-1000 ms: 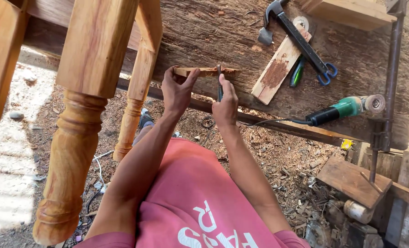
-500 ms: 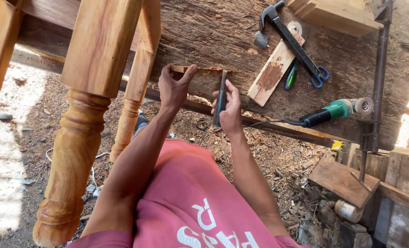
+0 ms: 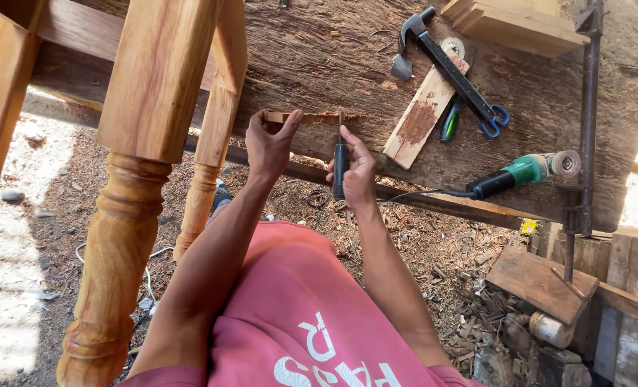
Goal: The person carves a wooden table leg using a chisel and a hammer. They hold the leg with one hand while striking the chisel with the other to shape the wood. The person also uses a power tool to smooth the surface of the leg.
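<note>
Hands are meeting at the near edge of the rough workbench [image 3: 319, 50] in the one head view I am watching. I am seeing the left hand [image 3: 270, 147] pinching the left end of a thin wooden strip [image 3: 312, 117], thumb and fingers pressed together on it, apparently to keep it flat and steady against the bench edge. The right hand [image 3: 358, 168] is wrapped shut around the dark handle of a chisel [image 3: 340, 166], holding it upright so its blade is pointing away from the body and touching the strip near its middle. So the strip is lying just beyond both hands, running left to right, with the left grip at one end and the tool tip just right of that grip. I cannot tell how deep the blade is biting.

Farther right on the bench, a claw hammer [image 3: 444, 61] is lying across a flat offcut board [image 3: 423, 115], well apart from the hands, and a green angle grinder [image 3: 520, 172] is resting near the right edge. At left, turned table legs [image 3: 129, 186] are standing near the camera over a floor of wood shavings [image 3: 441, 251].
</note>
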